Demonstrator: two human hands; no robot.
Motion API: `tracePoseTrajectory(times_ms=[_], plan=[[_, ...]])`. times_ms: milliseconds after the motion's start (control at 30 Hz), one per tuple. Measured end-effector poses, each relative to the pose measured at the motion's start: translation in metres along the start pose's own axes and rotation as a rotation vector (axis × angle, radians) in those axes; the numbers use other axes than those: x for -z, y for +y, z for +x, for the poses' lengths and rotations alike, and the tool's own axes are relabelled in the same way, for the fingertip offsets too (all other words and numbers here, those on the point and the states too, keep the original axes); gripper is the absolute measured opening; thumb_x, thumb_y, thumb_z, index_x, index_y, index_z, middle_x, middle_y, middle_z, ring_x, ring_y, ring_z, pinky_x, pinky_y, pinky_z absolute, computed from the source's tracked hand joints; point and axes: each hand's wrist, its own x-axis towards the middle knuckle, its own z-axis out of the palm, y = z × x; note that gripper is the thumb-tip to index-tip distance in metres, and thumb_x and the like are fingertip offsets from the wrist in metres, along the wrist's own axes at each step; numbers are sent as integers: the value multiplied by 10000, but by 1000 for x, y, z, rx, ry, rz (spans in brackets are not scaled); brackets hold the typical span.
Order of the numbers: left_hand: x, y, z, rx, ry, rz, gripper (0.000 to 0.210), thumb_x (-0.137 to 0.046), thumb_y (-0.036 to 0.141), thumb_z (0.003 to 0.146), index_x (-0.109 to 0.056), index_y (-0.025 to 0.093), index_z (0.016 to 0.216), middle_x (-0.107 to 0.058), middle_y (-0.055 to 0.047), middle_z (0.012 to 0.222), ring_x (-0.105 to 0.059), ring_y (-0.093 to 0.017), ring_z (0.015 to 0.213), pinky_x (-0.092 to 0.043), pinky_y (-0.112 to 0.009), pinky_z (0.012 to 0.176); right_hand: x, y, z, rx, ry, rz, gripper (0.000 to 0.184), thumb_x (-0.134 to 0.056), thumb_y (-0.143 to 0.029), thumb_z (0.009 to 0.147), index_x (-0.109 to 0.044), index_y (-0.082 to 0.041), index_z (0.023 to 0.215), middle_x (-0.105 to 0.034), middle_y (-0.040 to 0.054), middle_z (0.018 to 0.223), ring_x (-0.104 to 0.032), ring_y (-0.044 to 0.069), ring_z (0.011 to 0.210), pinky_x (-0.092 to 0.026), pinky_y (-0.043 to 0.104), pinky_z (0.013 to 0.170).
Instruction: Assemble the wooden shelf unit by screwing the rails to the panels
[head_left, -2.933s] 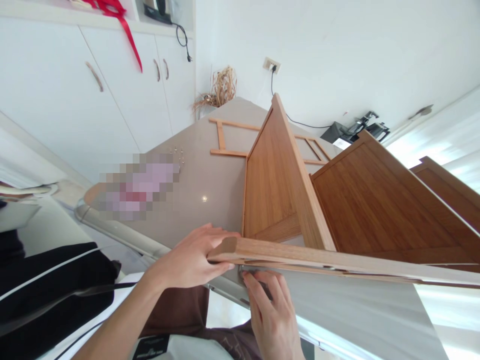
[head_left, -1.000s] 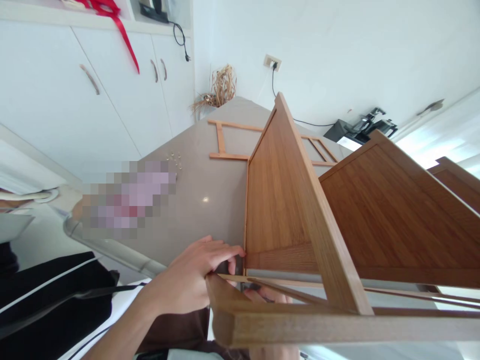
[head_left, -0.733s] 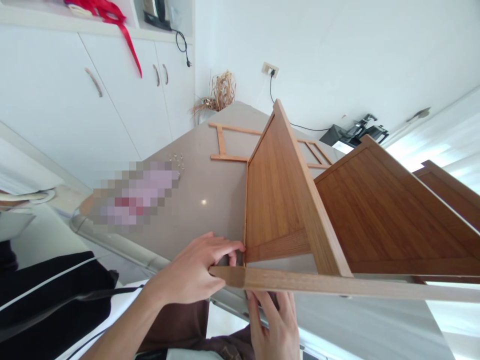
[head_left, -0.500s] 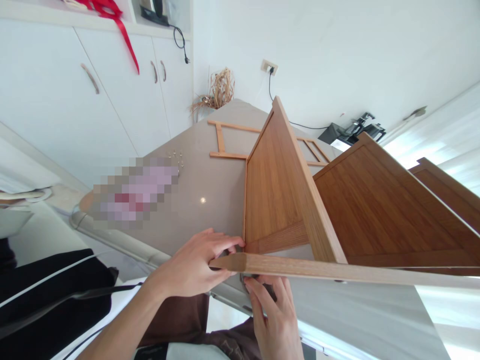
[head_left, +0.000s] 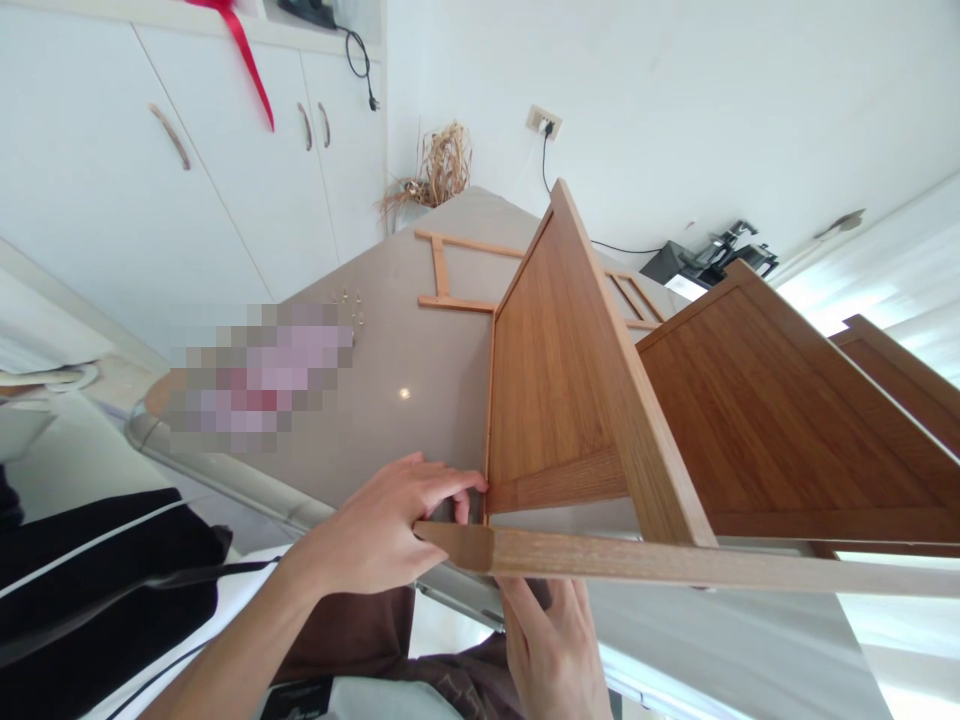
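A wooden shelf unit with standing panels (head_left: 559, 380) rests on the table, and a long wooden rail (head_left: 600, 555) runs across its near side. My left hand (head_left: 382, 525) is closed round the rail's tapered left end, thumb below and fingers above. One of its fingertips touches the near corner of the closest panel. Below the rail, my right hand (head_left: 555, 640) has its fingers curled up against the underside. The rail covers those fingertips, so what they pinch is hidden.
A flat ladder-like wooden frame (head_left: 442, 270) lies behind the panel. Several small metal fittings (head_left: 352, 300) sit left on the grey table (head_left: 420, 350), beside a blurred pinkish item (head_left: 277, 370). White cabinets (head_left: 225, 170) stand back left; a dried plant (head_left: 442, 165) and black device (head_left: 705, 260) are farther back.
The near rail sits slightly lower in view and now covers more of my right fingertips. My left hand keeps its hold on the rail's end. The whole view has shifted a little.
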Motion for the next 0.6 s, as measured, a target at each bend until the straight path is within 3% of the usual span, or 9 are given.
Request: tracePoseTrajectory(times_ms=[200, 467, 600], plan=[[-3, -18, 5, -36, -113, -62, 370, -637, 260, 894, -562, 334, 1249, -725, 67, 1022, -591, -134, 739, -372, -301, 776, -1, -1, -9, 58, -6, -27, 297, -519, -213, 960, -677, -360, 1164, -593, 82, 833, -575, 256, 795, -554, 364, 653], [-5, -18, 3, -73, -71, -68, 386, -640, 283, 897, -543, 315, 1269, -736, 49, 1020, -621, -143, 779, -361, -301, 772, 1, -3, -9, 81, -43, -111, 341, -523, -168, 938, -685, -358, 1170, -652, 90, 965, -594, 252, 788, -541, 378, 685], [-6, -19, 4, -91, -56, -84, 379, -640, 309, 899, -553, 303, 1268, -745, 34, 1005, -625, -148, 764, -358, -304, 763, 3, -1, -7, 152, -92, -201, 318, -479, -89, 919, -698, -291, 1029, -657, 95, 930, -591, 246, 778, -535, 399, 768]])
